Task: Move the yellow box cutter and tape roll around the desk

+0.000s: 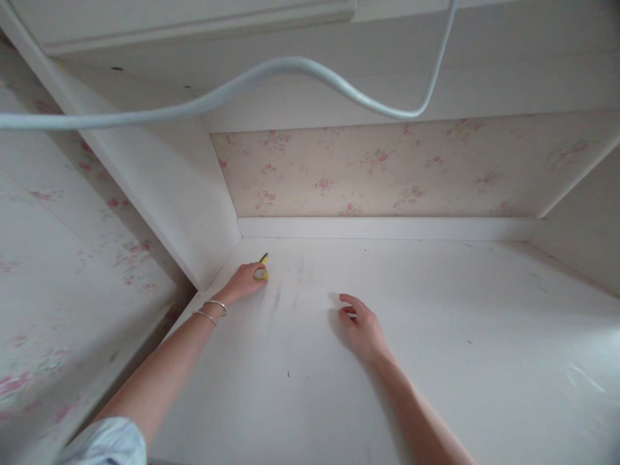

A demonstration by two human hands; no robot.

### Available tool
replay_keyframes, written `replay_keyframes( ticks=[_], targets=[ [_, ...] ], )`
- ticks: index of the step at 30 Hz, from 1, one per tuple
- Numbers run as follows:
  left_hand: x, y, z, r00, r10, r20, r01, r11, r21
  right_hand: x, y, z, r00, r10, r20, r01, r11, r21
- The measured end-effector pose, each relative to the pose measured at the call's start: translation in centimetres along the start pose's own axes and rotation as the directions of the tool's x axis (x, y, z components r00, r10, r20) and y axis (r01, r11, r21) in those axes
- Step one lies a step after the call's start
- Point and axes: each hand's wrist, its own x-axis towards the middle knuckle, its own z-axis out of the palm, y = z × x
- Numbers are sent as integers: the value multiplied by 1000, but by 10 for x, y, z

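Note:
My left hand (248, 281) is closed around a small tape measure (260, 274) with a yellow rim and a pale round face. It is low over the white surface (320, 400), close to the back left corner. A short yellow-and-black piece (264, 258) sticks out beyond the fingers; I cannot tell if it belongs to the tape measure. Two silver bangles circle the left wrist. To the right, my right hand (364, 328) hovers over or rests on the same surface, fingers loosely curved and apart, with nothing visible in it.
A white side panel (169, 174) rises on the left, and another wall (586, 226) on the right. Floral wallpaper (363, 171) covers the back above a white strip (387, 228). Overhead is a white cabinet underside (387, 77). A white cable (290, 64) crosses close to the camera.

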Motion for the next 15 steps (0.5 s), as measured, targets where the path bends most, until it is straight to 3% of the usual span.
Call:
replay_keyframes(
  ticks=[4,9,15],
  targets=[
    [16,-17,-12,999,-20,44,20,1000,-14,2,0,1,1000,-12,-12,12,1000,5],
    [44,-37,-24,993,-115,-22,116,993,27,4,-3,2,999,40,-23,-39,998,45],
    [77,-51,-13,992,-114,-53,117,991,61,5,-5,0,997,69,-20,-68,997,48]
  ],
)
